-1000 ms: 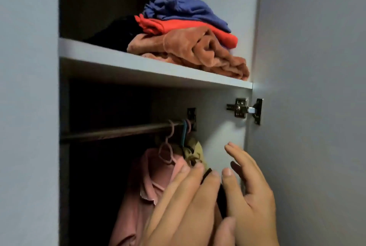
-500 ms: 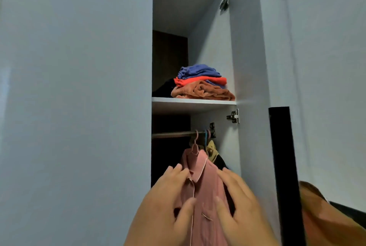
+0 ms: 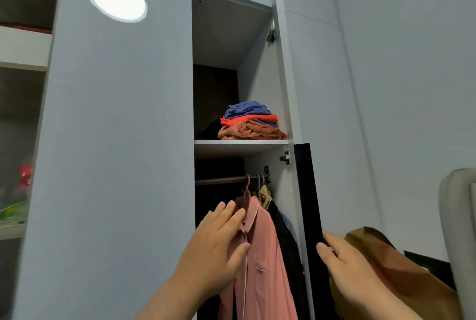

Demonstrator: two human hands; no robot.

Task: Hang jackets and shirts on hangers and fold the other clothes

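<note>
Pink shirt [image 3: 260,255] hangs lengthwise from top to bottom inside the open wardrobe, its collar up at a pink hanger [image 3: 246,189] hooked over the rail [image 3: 221,180], its front with the piped placket and small chest pocket turned out toward the viewer. It is the leftmost garment on the rail; a dark jacket [image 3: 286,242] hangs just behind and to its right, with an olive collar [image 3: 265,194] showing above that.

The left hand [image 3: 216,250] lies flat on the shirt's upper left side — fingers straight and slightly spread over the shoulder and collar, thumb pressed on the placket, gripping nothing. The right hand [image 3: 342,260] is at the black edge of the wardrobe door [image 3: 307,203], thumb on the near face and fingers curled round behind it.

On the shelf [image 3: 239,144] above sits a stack of folded clothes [image 3: 251,121], blue over red over tan. A brown garment [image 3: 396,276] lies heaped at lower right.

Half a second ago both hands were on the shirt front; now the right one has left it for the door edge — and the left has slid up toward the collar.
</note>
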